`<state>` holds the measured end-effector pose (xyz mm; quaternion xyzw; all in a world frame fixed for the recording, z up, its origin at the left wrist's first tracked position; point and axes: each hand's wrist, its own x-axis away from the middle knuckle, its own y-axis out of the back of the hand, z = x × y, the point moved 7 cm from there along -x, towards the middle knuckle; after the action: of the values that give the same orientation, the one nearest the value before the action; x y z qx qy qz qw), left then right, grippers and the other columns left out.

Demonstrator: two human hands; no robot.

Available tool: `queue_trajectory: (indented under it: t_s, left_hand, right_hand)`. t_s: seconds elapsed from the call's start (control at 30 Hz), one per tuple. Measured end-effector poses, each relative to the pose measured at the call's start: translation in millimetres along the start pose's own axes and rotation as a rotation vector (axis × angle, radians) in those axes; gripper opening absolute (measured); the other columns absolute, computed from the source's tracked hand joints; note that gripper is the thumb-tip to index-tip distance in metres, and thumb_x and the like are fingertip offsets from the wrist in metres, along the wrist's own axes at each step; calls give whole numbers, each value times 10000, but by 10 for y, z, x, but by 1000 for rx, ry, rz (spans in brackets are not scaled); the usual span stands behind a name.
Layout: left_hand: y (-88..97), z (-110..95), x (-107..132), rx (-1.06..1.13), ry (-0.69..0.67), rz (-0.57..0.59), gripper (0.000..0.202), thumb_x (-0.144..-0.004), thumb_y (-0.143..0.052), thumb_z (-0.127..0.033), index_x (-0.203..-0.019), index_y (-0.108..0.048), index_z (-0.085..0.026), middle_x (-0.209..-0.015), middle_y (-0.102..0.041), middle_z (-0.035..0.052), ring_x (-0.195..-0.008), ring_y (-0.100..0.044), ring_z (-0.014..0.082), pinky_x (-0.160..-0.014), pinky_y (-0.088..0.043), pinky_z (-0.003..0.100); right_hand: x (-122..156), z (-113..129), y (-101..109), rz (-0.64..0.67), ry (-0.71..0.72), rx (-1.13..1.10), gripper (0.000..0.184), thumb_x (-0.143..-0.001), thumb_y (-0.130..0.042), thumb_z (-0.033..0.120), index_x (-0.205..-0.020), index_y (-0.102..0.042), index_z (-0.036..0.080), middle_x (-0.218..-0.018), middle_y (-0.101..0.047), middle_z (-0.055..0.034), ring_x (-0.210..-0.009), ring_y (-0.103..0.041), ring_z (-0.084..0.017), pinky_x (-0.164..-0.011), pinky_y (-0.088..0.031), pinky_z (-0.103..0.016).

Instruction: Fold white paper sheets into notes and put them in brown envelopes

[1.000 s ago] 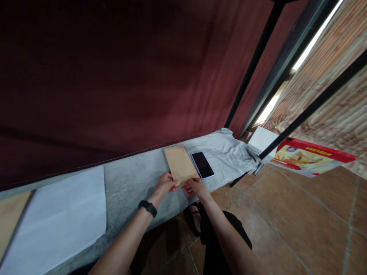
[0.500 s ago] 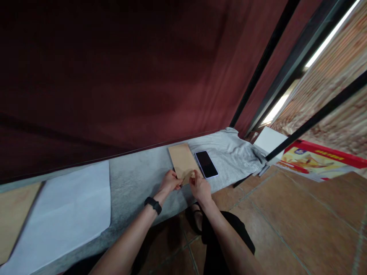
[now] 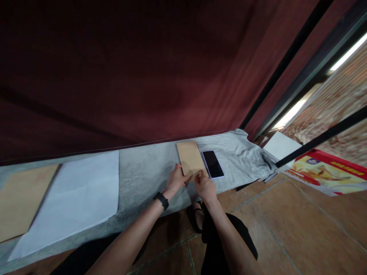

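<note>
A flat brown paper envelope (image 3: 190,156) lies on the grey cloth-covered surface (image 3: 143,168). At its near left corner, my left hand (image 3: 176,178) has its fingers closed on the edge. My right hand (image 3: 205,186) pinches at the near right end of the envelope, with the fingertips curled together over the paper. A phone (image 3: 213,164) with a dark screen and a pale case rests just right of the envelope, apart from my hand. The exact hold of the right fingertips is partly hidden.
White paper sheets (image 3: 86,191) and a larger brown paper piece (image 3: 25,198) lie at the left. A dark red curtain (image 3: 129,76) hangs behind. Black poles (image 3: 286,65) rise at the right, near a white box (image 3: 282,145) and a red-yellow carton (image 3: 329,170) on the tiled floor.
The view has shifted, so everything sits a little further right. My left hand has moved slightly up along the envelope's left edge. My right hand stays at its near end.
</note>
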<state>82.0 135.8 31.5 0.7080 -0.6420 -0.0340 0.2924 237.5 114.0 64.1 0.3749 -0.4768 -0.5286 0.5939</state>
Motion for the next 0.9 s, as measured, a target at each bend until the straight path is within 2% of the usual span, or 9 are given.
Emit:
queue_trajectory:
  t_s: [0.13,0.23,0.33,0.43,0.53,0.63,0.8,0.9]
  left_hand:
    - [12,-46,40,-91,-51,-4,450,-793,-727,-214,-1174,-488,-187,-707,-645,-38,-469,-575,114,-451,-377,206]
    - [83,-128,91,-219,-123,-81,373,-828,-700,-254,-1150,-521,-193,-768,-667,3,-609,-633,153,-551,-426,228]
    - [164,-310,141,-435,-304,-225,200,-920,-555,-212,-1119,-563,-195,-932,-687,71,-873,-667,211,-754,-486,292]
    - [100,-512,118,-600,-547,-270,221,-959,-463,-184,-1137,-593,-191,-1130,-660,108,-1114,-607,248,-962,-459,378]
    - [-69,-629,-54,-676,-716,-215,352,-963,-488,-230,-1305,-546,-172,-1385,-565,125,-1342,-463,273,-1121,-360,428]
    - [-233,-673,-341,-734,-780,-156,459,-973,-492,-302,-1408,-482,-152,-1539,-441,124,-1467,-307,287,-1207,-239,449]
    - [-333,-739,-808,-773,-778,-117,498,-1005,-408,-395,-1463,-445,-203,-1569,-423,93,-1472,-309,278,-1217,-193,482]
    - [-338,-809,-981,-771,-776,-90,508,-1006,-392,-407,-1464,-456,-197,-1569,-425,97,-1465,-322,280,-1213,-196,478]
  right_hand:
    - [-7,-12,-9,-2,10,-15,471,-1016,-435,305,-1442,-450,105,-984,-763,-165,-935,-748,-257,-767,-538,-298]
    - [-18,-19,-9,-6,18,-24,468,-1012,-442,302,-1431,-468,97,-958,-765,-161,-933,-747,-254,-781,-535,-298]
    - [-27,-22,-8,-5,22,-28,439,-1019,-429,308,-1401,-503,104,-947,-766,-156,-916,-749,-253,-771,-538,-299]
    - [-32,-22,-10,0,20,-24,422,-1020,-435,309,-1391,-506,119,-950,-766,-151,-895,-752,-249,-750,-537,-296]
    - [-34,-19,-10,-6,29,-6,438,-1014,-450,303,-1410,-481,118,-941,-765,-150,-884,-753,-247,-737,-533,-290]
    - [-35,-27,-9,-13,36,-5,438,-1008,-455,289,-1408,-480,113,-918,-763,-140,-852,-754,-241,-708,-528,-279]
    - [-16,-28,-4,-12,57,-45,472,-1007,-453,292,-1439,-442,100,-894,-759,-131,-874,-747,-233,-734,-529,-272]
    - [-7,-28,-8,-4,50,-53,478,-1001,-464,282,-1444,-431,103,-948,-757,-145,-895,-744,-237,-751,-531,-277]
